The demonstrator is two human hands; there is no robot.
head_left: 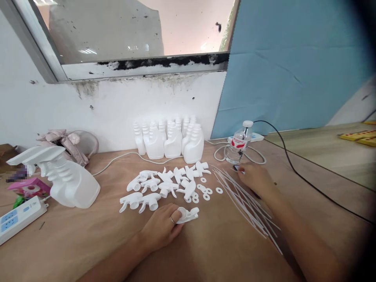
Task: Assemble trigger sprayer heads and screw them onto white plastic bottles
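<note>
A white trigger spray head (188, 215) is gripped in my left hand (163, 227), its round opening turned up. My right hand (257, 180) is at the base of the clear water bottle (236, 145), fingers curled down over a small dark-edged object (235, 167) that is mostly hidden. Between the hands lie several more spray heads (167, 188) and several flat white rings (206, 191). Thin white tubes (243, 201) are spread in a loose bundle beside my right forearm.
White bottles (173, 143) stand grouped against the wall. At the left are an assembled spray bottle (75, 184), a pink box (31, 188), a pink bag (73, 145) and a power strip (22, 217). A black cable (289, 160) crosses the right side.
</note>
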